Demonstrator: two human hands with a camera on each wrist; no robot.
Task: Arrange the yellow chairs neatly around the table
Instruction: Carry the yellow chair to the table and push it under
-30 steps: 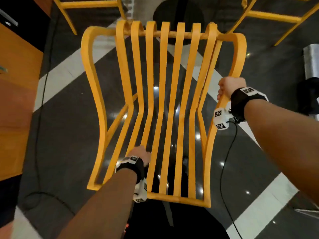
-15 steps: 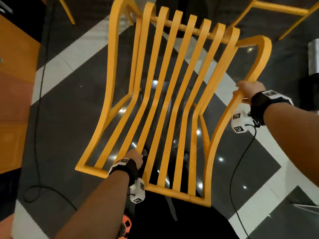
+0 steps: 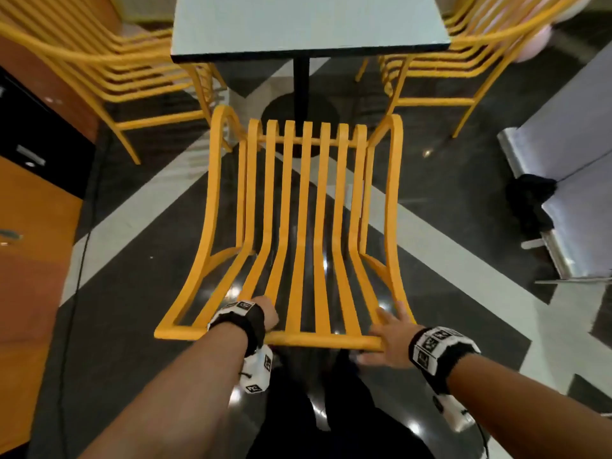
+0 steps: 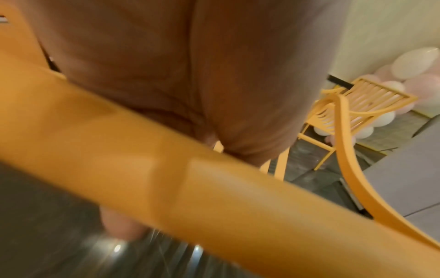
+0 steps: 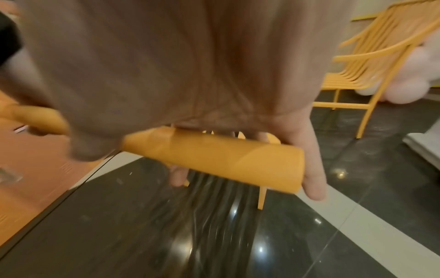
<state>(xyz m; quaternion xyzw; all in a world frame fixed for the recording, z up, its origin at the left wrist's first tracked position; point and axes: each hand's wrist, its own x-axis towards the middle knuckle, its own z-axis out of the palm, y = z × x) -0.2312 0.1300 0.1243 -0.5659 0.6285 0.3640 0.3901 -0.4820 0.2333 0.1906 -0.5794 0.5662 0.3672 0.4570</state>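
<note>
Before the surface (image 3: 309, 24), the chair (image 3: 306, 226) now stands squared to it, no longer skewed. The left hand (image 3: 261, 314) grips its top rail; the right hand (image 3: 392, 339) has left the armrest and lies flat-fingered on that rail. Pushing in likely remains.

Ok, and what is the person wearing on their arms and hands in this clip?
Both forearms are bare, with no sleeves or gloves. The left hand and right hand each have a black wrist strap carrying white blocks printed with black square markers. A thin black cable runs from the right wrist unit.
</note>
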